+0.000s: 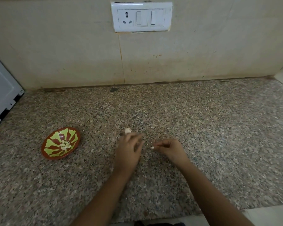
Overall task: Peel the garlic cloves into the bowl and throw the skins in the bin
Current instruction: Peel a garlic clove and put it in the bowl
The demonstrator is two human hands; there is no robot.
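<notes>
Presently, we judge the task well advanced but not closed. The bowl stands on the tabletop, well apart to the left of both hands, and holds a small heap of peeled cloves, pale, smooth and curved. Work remains: a garlic piece, whitish and papery-looking, lies on the tabletop just beyond the left hand. That hand is blurred, fingers reaching toward the piece, and we cannot tell whether they touch it or are closed on anything. The right hand has thumb and forefinger pressed together on a white piece, very small; we cannot tell whether it is clove or skin. No bin appears in view, so we cannot confirm any disposal of skins; that step we count as outstanding. As to materials: the bowl is shallow, round and glossy, red-brown with yellow-green petal shapes radiating from its centre. The tabletop is speckled polished stone, hard and flat. Behind it rises a stained cream wall bearing a white plastic socket plate.
</notes>
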